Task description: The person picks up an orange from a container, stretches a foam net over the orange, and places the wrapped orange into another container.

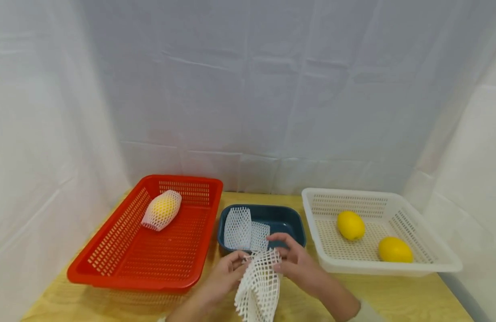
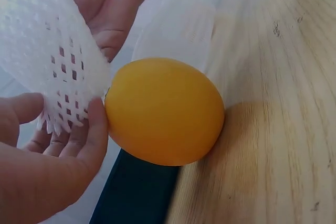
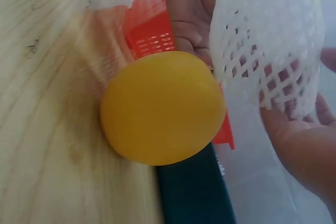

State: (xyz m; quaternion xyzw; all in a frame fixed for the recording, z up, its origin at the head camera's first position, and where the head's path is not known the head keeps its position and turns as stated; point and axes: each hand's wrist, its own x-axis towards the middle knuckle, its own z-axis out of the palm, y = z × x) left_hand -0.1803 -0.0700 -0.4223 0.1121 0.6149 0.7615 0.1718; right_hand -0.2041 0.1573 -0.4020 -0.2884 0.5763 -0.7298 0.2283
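Note:
A white foam net sleeve (image 1: pixel 260 279) hangs between my two hands near the table's front edge. My left hand (image 1: pixel 225 275) pinches one side of its rim, and my right hand (image 1: pixel 299 264) pinches the other side. In the wrist views a smooth yellow lemon (image 2: pixel 165 111) sits on the table right beside the net and the fingers. The net and hands largely hide that lemon from the head view. Just beyond my fingers is a dark teal tray (image 1: pixel 286 218), holding more foam net sleeves (image 1: pixel 237 228) at its left.
On the left stands a red basket (image 1: pixel 167 250) with one net-wrapped lemon (image 1: pixel 164 209) inside. To the right, a white basket (image 1: pixel 324 261) holds two bare lemons (image 1: pixel 350 226). White sheeting (image 1: pixel 248 98) encloses the wooden table (image 1: pixel 417 297) at the back and sides.

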